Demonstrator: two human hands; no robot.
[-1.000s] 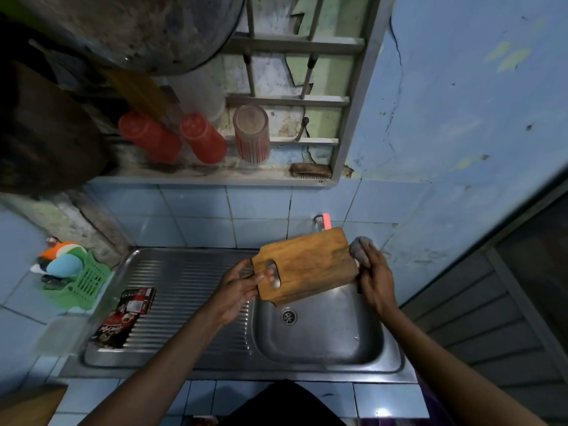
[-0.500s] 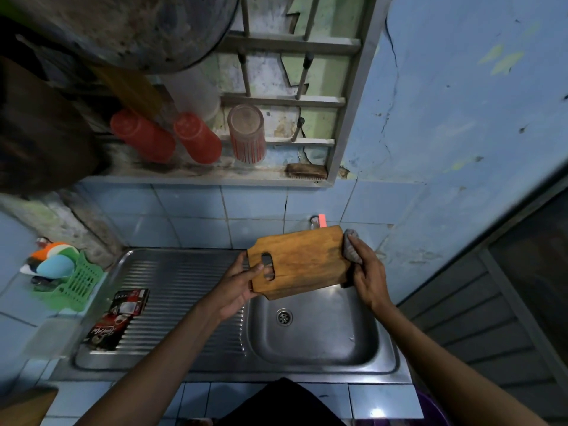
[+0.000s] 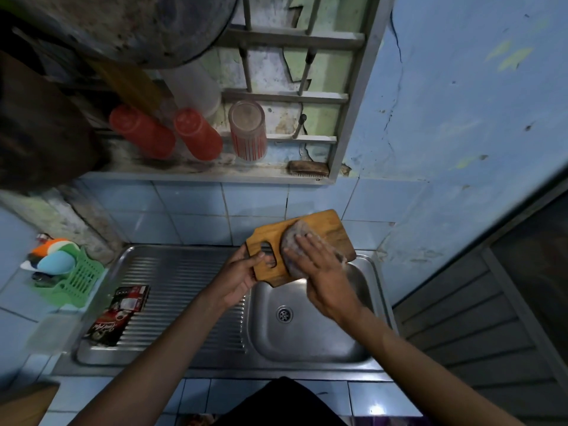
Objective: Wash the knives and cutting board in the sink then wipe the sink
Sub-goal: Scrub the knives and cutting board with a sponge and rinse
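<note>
A wooden cutting board (image 3: 322, 227) with a handle slot is held tilted above the back of the steel sink basin (image 3: 310, 333). My left hand (image 3: 239, 275) grips the board at its handle end. My right hand (image 3: 319, 265) lies flat on the board's face and presses a grey round scrubbing pad (image 3: 292, 244) against it, fingers straight over the pad. No knife is in view. The tap is hidden behind the board.
A ridged drainboard (image 3: 181, 290) lies left of the basin with a dark red packet (image 3: 120, 312) on it. A green basket (image 3: 76, 278) with sponges stands at the far left. Red cups (image 3: 196, 133) and a brush (image 3: 307, 168) sit on the ledge above.
My right hand has moved the pad from the board's right edge onto its face, toward the handle. The board has tilted and shifted a little to the right.
</note>
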